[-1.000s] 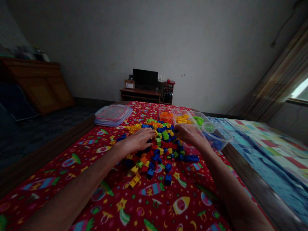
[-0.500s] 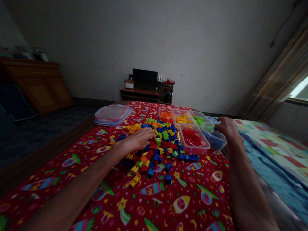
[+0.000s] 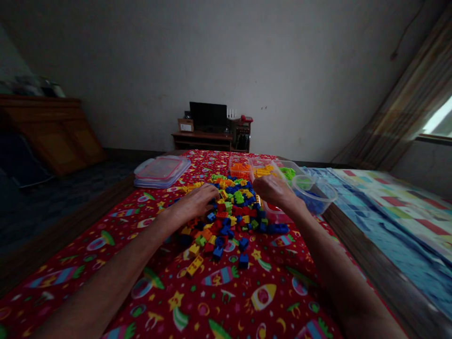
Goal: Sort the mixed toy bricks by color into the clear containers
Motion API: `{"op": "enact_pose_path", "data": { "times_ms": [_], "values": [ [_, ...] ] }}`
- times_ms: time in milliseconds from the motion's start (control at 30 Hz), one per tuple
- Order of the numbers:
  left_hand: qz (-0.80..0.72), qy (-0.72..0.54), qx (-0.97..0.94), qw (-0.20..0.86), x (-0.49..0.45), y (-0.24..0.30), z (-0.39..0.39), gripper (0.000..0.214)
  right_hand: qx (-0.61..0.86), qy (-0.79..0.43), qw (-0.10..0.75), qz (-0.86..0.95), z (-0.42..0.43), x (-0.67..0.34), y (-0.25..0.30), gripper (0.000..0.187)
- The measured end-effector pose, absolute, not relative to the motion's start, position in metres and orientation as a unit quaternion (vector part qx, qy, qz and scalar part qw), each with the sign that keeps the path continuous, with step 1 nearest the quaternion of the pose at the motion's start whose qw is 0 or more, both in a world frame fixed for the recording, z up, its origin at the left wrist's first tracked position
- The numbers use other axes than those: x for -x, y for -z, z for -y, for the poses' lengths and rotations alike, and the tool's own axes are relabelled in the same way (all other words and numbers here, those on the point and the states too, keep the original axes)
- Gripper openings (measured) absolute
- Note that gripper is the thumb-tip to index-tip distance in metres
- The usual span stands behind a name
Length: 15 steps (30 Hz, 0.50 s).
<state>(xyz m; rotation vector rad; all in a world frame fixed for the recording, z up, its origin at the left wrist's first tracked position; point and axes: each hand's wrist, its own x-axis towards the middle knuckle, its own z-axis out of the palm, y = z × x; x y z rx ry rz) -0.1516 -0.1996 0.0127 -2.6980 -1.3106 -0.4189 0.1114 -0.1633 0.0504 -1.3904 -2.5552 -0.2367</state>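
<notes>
A heap of small plastic building bricks (image 3: 231, 214) in blue, red, yellow, green and orange lies on a red cloth with a rocket print (image 3: 226, 296). My left hand (image 3: 192, 203) rests palm down on the left side of the heap, fingers curled over the bricks. My right hand (image 3: 271, 190) hovers over the right edge of the heap, fingers bent down toward the blue bricks, in front of a clear box of red bricks (image 3: 277, 215). Whether either hand holds a brick is hidden.
Clear boxes hold orange bricks (image 3: 240, 168), yellow bricks (image 3: 263, 170) and green bricks (image 3: 290, 173); a round clear tub with blue bricks (image 3: 314, 195) stands at the right. Stacked lids (image 3: 160, 169) lie at the far left. A patterned blue mat (image 3: 388, 221) lies to the right.
My right hand has come back from the round tub at the right to the right edge of the heap. My left hand has stayed on the heap.
</notes>
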Motion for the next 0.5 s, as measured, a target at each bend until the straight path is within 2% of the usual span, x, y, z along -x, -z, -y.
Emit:
{"op": "enact_pose_path", "data": {
  "times_ms": [100,167,300,433,500],
  "values": [
    [0.43,0.145,0.889,0.065,0.15,-0.014,0.202,0.019,0.452,0.104,0.012,0.886,0.171,-0.101,-0.043,0.028],
    [0.429,0.148,0.888,0.073,0.149,-0.014,0.202,0.017,0.43,0.107,-0.016,0.896,0.175,-0.101,-0.04,0.027],
    [0.407,0.158,0.896,0.079,0.148,-0.013,0.196,0.012,0.421,0.102,-0.046,0.9,0.188,-0.1,-0.039,0.029],
    [0.408,0.175,0.891,0.094,0.147,-0.011,0.191,0.021,0.434,0.09,-0.077,0.893,0.192,-0.094,-0.037,0.034],
    [0.429,0.181,0.879,0.104,0.148,-0.009,0.188,0.021,0.428,0.088,-0.064,0.897,0.188,-0.094,-0.034,0.034]
  ]
}}
